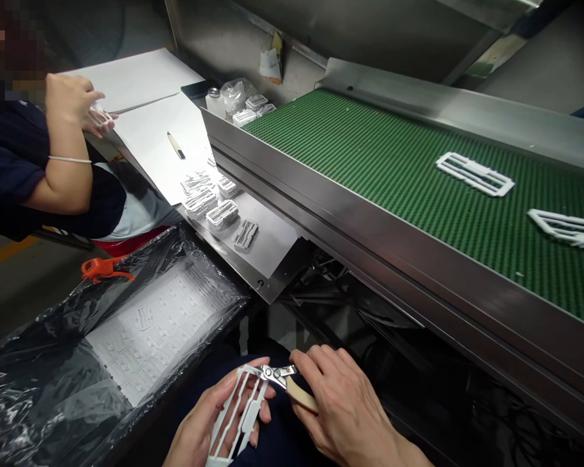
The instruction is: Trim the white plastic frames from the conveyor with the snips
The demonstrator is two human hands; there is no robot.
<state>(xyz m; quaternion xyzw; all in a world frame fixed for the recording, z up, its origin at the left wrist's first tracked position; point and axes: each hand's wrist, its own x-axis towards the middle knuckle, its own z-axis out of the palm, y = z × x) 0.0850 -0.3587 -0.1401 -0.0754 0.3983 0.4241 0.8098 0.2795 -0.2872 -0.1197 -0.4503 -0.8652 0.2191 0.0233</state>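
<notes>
Held low in front of me, a white slotted plastic frame (247,421) tilts in my left hand (209,405), whose fingers are closed around its edges. My right hand (343,399) grips a pair of nippers (299,392) with cream handles and metal jaws. Their jaws meet the upper right corner of the frame; whether they touch or bite into it I cannot tell. On the green conveyor belt (370,155) lie a similar white frame (474,174) and another white frame (571,228) at the right edge.
Stacked white frames (222,213) and a cream knife-like tool (176,145) rest on the paper-covered table (148,139). A bag-lined bin (34,363) at left holds a white sheet (150,337); orange-handled scissors (102,268) lie at its rim. A co-worker's hand (73,97) holds a white part.
</notes>
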